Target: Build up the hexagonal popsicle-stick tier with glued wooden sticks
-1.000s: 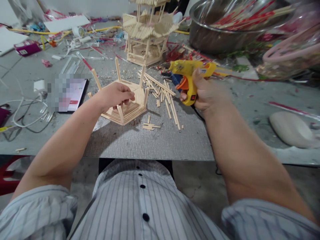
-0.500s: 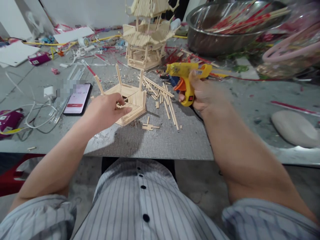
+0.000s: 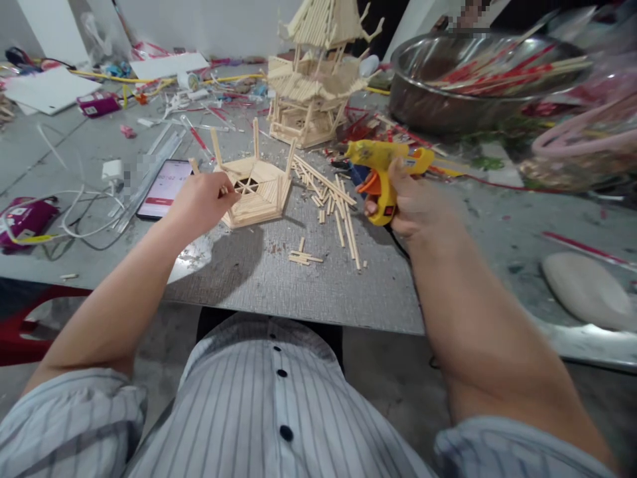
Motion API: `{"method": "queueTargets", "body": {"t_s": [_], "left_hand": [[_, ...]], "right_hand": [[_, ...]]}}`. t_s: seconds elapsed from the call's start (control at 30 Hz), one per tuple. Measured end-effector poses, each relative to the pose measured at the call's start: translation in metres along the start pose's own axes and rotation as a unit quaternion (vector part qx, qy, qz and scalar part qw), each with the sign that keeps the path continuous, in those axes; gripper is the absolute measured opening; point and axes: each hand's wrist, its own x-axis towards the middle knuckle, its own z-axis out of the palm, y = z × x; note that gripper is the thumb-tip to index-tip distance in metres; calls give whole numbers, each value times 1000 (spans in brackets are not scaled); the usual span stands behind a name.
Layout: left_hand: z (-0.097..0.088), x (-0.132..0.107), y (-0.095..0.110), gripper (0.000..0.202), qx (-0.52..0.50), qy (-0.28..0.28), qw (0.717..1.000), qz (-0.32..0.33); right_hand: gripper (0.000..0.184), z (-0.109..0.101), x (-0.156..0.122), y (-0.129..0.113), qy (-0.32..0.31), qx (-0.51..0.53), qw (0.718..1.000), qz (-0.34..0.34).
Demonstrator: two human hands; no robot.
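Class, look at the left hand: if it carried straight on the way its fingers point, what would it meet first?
The left hand would probably meet the hexagonal stick frame first, right ahead of it; depth is unclear, so the two may already touch.

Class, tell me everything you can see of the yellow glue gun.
The yellow glue gun looks plastic, with an orange trigger, a small red switch low on its handle and a pale stick at its rear. The right hand grips it upright over the table, front end pointing left; a dark cord shows below.
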Motion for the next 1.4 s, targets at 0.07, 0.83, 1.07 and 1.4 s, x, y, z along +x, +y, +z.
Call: {"method": "queueTargets", "body": {"t_s": [0.07,0.83,1.07,1.4], "left_hand": [[1,10,-8,17,7,5,1000,-12],[34,45,-68,30,-67,198,977,-48],[17,26,-61,29,-149,425,893,0],[56,-27,13,34,22,275,806,524]], "right_hand": [[57,-1,0,1,0,0,1000,5],[62,0,-3,2,6,-32,999,0],[66,0,-2,4,8,-16,1000,-11],[65,-30,5,-11,-74,-116,988,64]]}}
